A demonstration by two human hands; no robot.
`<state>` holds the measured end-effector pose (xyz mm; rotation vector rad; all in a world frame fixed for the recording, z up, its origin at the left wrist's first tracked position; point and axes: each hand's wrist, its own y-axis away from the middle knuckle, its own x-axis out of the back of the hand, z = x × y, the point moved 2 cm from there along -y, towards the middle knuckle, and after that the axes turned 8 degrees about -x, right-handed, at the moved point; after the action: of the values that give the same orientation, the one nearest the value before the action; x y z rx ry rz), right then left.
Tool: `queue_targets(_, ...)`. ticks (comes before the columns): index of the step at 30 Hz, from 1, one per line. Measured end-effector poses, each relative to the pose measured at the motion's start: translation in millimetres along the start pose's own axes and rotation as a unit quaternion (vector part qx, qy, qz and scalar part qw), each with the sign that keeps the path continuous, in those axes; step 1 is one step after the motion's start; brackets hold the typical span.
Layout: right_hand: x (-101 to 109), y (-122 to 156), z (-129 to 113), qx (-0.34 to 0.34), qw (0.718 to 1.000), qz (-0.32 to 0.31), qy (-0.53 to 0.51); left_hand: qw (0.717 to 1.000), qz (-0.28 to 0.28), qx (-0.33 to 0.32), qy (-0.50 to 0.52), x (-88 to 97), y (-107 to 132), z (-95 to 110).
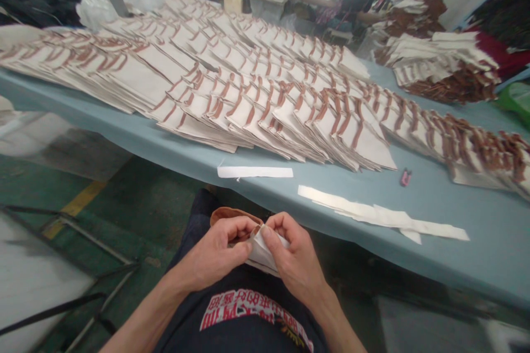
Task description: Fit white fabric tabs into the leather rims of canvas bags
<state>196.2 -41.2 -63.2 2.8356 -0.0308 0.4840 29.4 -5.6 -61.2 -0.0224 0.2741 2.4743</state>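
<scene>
Close to my lap, both hands pinch one cream fabric piece (264, 252) with a brown strap (232, 213) curving out behind it. My left hand (221, 248) is closed on its brown-edged side, thumb and forefinger together. Beside it, my right hand (290, 251) grips the cream cloth at the top edge, thumb on the near face. The two hands almost touch, and the fabric between the fingertips is partly hidden. On the table edge in front lie a white strip (255, 171) and several overlapping cream strips (372, 212).
Overlapping rows of cream pieces with brown trim (248, 99) spread over the blue-covered table (434, 253). Small pink thread snips (406, 177) lie right of the strips. Bundled fabric (443, 66) is heaped at the back right. A metal-framed stand (120, 256) is at lower left.
</scene>
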Motion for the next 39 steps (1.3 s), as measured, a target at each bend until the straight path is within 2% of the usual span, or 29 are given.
queue_targets(9, -2, -1, 5, -0.01, 1.0, 0.002, -0.005, 0.999, 0.014, 0.014, 0.032, -0.6, -3, -6)
queue_targets(20, -5, -1, 14, -0.022, 1.0, 0.002, -0.013, 1.0, 0.007, -0.019, 0.015, -0.9, -4, -8)
queue_targets(39, -10, -4, 23, -0.032, 0.999, -0.006, -0.017, 0.999, 0.037, -0.001, 0.008, -2.5, -3, -21)
